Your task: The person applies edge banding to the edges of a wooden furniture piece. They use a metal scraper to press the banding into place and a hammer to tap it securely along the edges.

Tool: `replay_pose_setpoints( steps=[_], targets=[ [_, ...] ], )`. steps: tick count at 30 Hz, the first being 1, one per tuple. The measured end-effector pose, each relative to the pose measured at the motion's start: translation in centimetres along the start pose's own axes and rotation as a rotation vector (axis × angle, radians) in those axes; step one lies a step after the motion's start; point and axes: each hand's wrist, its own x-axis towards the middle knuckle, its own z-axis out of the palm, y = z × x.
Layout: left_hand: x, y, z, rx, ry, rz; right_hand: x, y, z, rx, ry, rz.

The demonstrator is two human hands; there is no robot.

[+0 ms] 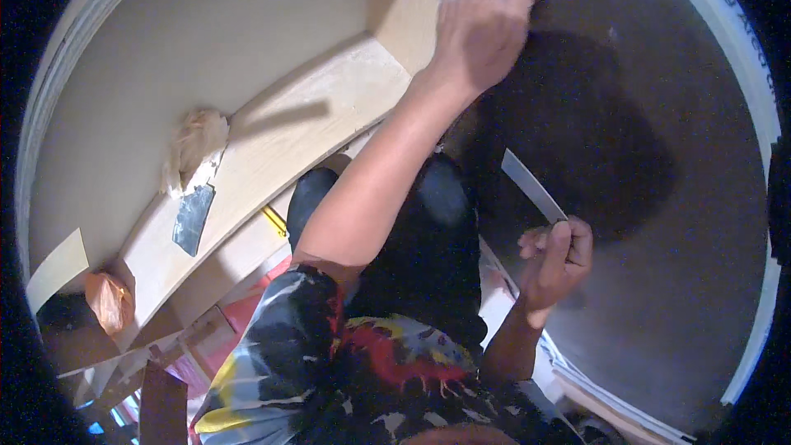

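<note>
Left hand (482, 21) is raised, arm stretched up and away from me, palm flat against the upper part of the dark brown panel (659, 198), right where it meets the pale wooden frame (329, 107); fingers are extended and together, thumb spread, nothing gripped, just pressing on the surface. Right hand (556, 259) is lower and closer to my body, fingers curled shut around one end of a thin flat grey strip (531, 185), which slants up and to the left from my fist and lies close against the dark panel; whether it actually touches the panel I cannot tell. Status, as a judgement: the strip is not yet set anywhere. It is held in the fist, roughly midway down the panel, well below my bracing hand. The panel face shows no other strips or fixings that I can make out, so I read the work as early, with positioning and fixing the strip left to do. Surroundings: a light wooden shelf (247, 173) to my left carries a crumpled tan paper wad (196, 144) and, just below it, a flat grey scrap (192, 218); an orange bag (109, 301) sits lower left. White edging (741, 58) curves along the panel's right side. My patterned sleeve (272, 363) fills the bottom.
</note>
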Motion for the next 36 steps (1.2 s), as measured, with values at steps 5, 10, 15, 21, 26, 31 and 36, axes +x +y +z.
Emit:
replay_pose_setpoints(
  steps=[5, 10, 15, 21, 26, 31, 36],
  targets=[
    [-11.4, -3.0, 5.3, -0.01, 0.192, -0.346, -0.9, 2.1, -1.4, 0.071, -0.01, 0.032],
    [-15.8, -3.1, 6.9, -0.055, 0.161, -0.507, -1.9, 2.6, -2.9, 0.04, 0.0, 0.061],
    [-17.6, -1.5, 5.5, -0.156, 0.133, -0.549, -2.4, 3.0, -3.9, -0.048, 0.029, 0.141],
    [-19.3, -3.3, 3.0, -0.031, 0.225, -0.524, -3.7, 3.3, -3.2, 0.192, 0.012, 0.259],
    [-17.2, -3.4, 4.5, -0.047, 0.03, -0.554, -4.3, 4.0, -4.5, 0.113, 0.014, 0.332],
    [-18.4, -2.9, 5.2, -0.242, 0.089, -0.586, -3.8, 4.8, -5.2, 0.156, -0.021, 0.38],
    [-18.4, -1.6, 2.5, -0.247, 0.164, -0.719, -3.8, 4.7, -4.3, 0.162, 0.01, 0.423]
  ],
)
